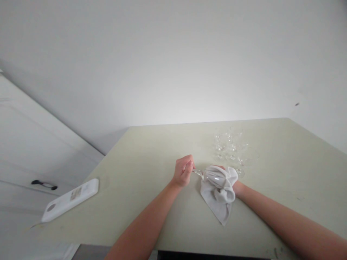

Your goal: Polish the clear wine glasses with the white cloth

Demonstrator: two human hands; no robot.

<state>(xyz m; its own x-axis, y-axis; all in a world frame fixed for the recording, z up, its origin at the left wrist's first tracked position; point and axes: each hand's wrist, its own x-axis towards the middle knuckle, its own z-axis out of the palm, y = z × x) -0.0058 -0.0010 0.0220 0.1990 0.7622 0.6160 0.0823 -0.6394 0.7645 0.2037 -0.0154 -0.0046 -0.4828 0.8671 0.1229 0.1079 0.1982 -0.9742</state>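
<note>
My left hand point(184, 170) is closed around the stem end of a clear stemmed glass point(199, 172), which lies tilted sideways above the table. The glass's bowl is wrapped in a white cloth point(221, 193), and one corner of the cloth hangs down toward me. My right hand point(237, 187) grips the cloth around the bowl; most of its fingers are hidden behind the fabric. Just beyond my right hand stand several clear stemmed glasses point(230, 144), hard to tell apart against the pale surface.
The pale green table point(146, 151) runs back to a white wall point(173, 72). At its left edge lies a white elongated device point(72, 199) with a cord. A white cabinet with a dark handle point(44, 185) stands to the left.
</note>
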